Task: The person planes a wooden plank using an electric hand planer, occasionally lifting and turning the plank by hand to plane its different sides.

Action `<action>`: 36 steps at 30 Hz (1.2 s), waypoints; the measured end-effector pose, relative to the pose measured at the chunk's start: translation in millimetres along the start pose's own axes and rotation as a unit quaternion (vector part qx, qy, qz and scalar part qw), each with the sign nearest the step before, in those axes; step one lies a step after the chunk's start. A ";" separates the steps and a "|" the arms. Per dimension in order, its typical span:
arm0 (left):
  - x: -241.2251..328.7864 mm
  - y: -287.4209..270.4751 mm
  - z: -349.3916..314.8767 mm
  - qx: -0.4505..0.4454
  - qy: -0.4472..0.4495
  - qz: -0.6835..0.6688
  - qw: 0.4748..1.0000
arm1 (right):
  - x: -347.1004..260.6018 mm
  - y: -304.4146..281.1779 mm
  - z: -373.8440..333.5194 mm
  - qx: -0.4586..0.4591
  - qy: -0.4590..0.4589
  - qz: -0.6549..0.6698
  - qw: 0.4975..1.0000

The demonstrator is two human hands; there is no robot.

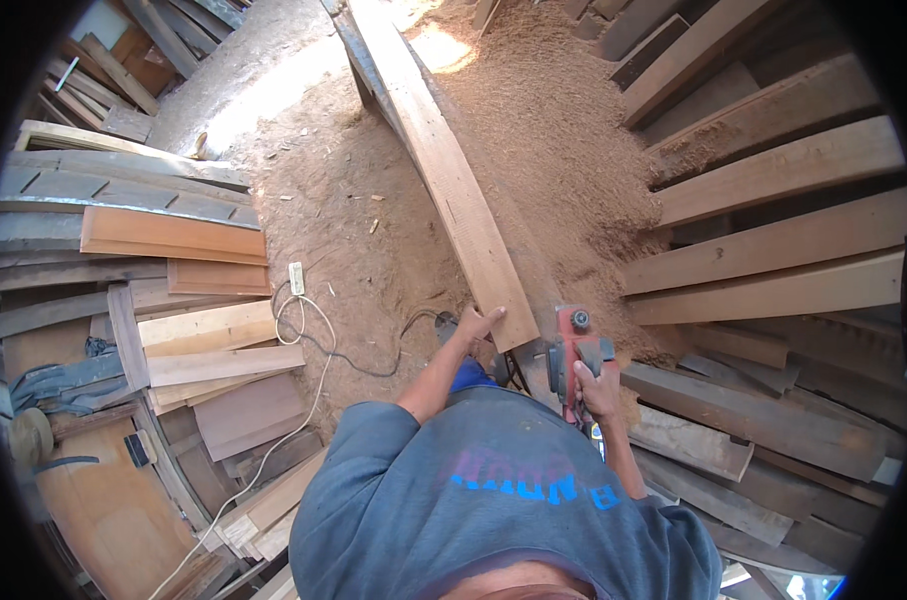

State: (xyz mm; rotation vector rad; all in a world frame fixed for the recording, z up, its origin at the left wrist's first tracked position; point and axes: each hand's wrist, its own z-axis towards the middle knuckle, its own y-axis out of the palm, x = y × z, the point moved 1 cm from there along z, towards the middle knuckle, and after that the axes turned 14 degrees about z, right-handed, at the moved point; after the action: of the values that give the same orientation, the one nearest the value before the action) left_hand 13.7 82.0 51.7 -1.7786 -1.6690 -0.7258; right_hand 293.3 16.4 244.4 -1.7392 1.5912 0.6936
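While the left hand (pixel 476 324) presses flat on the near end of the long plank (pixel 451 180), fingers spread at its edge, the right hand (pixel 595 388) is closed around the red power planer (pixel 576 352) — just beside that end. Sawdust floor (pixel 313 190) lies open to the left; stacked boards (pixel 773 240) crowd the right. What holds the plank up is hidden — the blue shirt (pixel 493 500) covers the nearest part.

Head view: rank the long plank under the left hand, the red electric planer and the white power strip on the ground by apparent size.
1. Long plank, by far the largest.
2. Red electric planer.
3. White power strip, smallest, though it lies farther from the camera than the planer.
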 end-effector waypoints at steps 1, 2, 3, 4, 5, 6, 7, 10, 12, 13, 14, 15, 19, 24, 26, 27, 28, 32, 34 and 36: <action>5.2 -3.8 -8.3 0.002 0.002 0.002 1.000 | 2.2 -4.6 3.3 -0.002 -0.002 0.002 1.000; 15.2 -8.5 -22.6 0.041 0.017 0.069 0.997 | 2.5 -9.3 5.0 -0.001 -0.017 -0.007 1.000; 18.3 -19.8 -33.6 0.087 0.031 0.132 0.987 | 1.7 -9.6 7.7 -0.008 -0.034 -0.019 0.999; 0.5 -31.2 -31.0 0.094 0.087 0.149 0.981 | 12.7 -11.2 15.0 -0.020 -0.038 -0.020 0.999; 3.3 -36.9 -42.0 0.102 0.089 0.148 0.980 | 28.1 -15.0 27.3 -0.031 -0.069 -0.029 0.997; 17.3 -40.5 -58.1 0.162 0.028 0.283 0.945 | 34.4 -17.5 33.7 -0.037 -0.086 -0.031 0.995; 32.8 -41.9 -76.6 0.219 -0.036 0.409 0.885 | 37.9 -19.4 38.3 -0.042 -0.105 -0.034 0.993; 70.9 -37.0 -114.0 0.259 -0.094 0.456 0.846 | 38.7 -13.6 45.8 -0.066 -0.124 -0.060 0.988; 70.8 -41.8 -117.4 0.261 -0.100 0.452 0.847 | 52.1 -10.7 59.2 -0.081 -0.140 -0.109 0.981; 68.7 -44.0 -118.3 0.255 -0.105 0.450 0.850 | 57.2 -11.3 62.9 -0.087 -0.144 -0.125 0.978; 66.2 -46.5 -118.9 0.258 -0.108 0.449 0.849 | 58.9 -12.1 65.2 -0.110 -0.090 -0.104 0.984; 62.7 -48.6 -118.2 0.264 -0.088 0.456 0.845 | 61.2 -13.7 67.0 -0.131 -0.036 -0.082 0.987; 27.8 -72.3 -104.3 0.173 0.020 0.267 0.948 | 62.6 -24.8 69.4 -0.114 -0.055 -0.073 0.989; -18.4 -63.7 -92.9 0.084 0.006 -0.009 0.996 | 69.9 -29.9 80.3 -0.148 -0.026 -0.048 0.988; -25.3 -54.9 -89.8 0.057 -0.034 -0.108 0.992 | 79.0 -34.6 83.5 -0.142 -0.039 -0.050 0.988; -31.3 -54.1 -86.9 0.038 -0.015 -0.142 0.989 | 80.2 -34.6 83.7 -0.145 -0.050 -0.052 0.987; -36.2 -53.5 -82.5 0.019 0.005 -0.175 0.984 | 80.8 -35.6 84.6 -0.147 -0.049 -0.057 0.986; -52.8 -35.5 -66.8 0.029 0.033 -0.204 0.978 | 65.1 -29.9 75.7 -0.155 -0.018 -0.068 0.985; -53.0 -25.0 -60.5 0.014 0.054 -0.256 0.965 | 60.8 -25.7 73.3 -0.159 -0.010 -0.070 0.985; -15.9 2.2 -67.4 -0.021 0.059 -0.257 0.964 | 67.6 -34.5 75.8 -0.146 -0.009 -0.056 0.988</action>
State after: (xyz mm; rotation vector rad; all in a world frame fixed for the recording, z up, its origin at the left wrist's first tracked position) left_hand 15.2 21.7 85.6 -1.2970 -2.0652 -1.0735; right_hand 339.4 33.0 149.0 -2.0076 1.4215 0.9207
